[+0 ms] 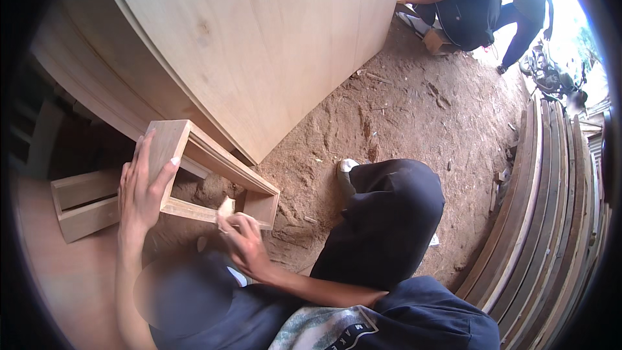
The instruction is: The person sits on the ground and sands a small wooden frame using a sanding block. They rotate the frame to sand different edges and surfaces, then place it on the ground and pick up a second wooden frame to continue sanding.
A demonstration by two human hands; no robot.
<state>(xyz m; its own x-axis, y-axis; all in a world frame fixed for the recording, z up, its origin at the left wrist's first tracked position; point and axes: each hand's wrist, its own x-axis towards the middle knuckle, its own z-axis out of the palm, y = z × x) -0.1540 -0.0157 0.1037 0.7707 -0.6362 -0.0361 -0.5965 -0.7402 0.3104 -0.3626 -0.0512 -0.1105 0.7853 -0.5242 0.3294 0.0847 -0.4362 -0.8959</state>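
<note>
A bottomless rectangular wooden frame [255,183], box-like with stepped inner edges, is tilted before me. My left hand [142,189] grips its near end board, the thumb over one edge and the fingers spread along the outer face. On the lower long rail, my right hand [244,242] presses a folded tan sheet [227,205] that looks like sandpaper. Blur softens the right fingers. Behind my left wrist lies a second wooden frame [90,225], partly hidden by the hand.
A large plywood-faced cabinet or panel [272,43] rises close ahead. Long timber boards [539,204] are stacked at the right. Sawdust covers the dirt floor [388,121]. Two people, one seated [466,7] and one standing [527,5], are at the far right, near a motorcycle [551,78].
</note>
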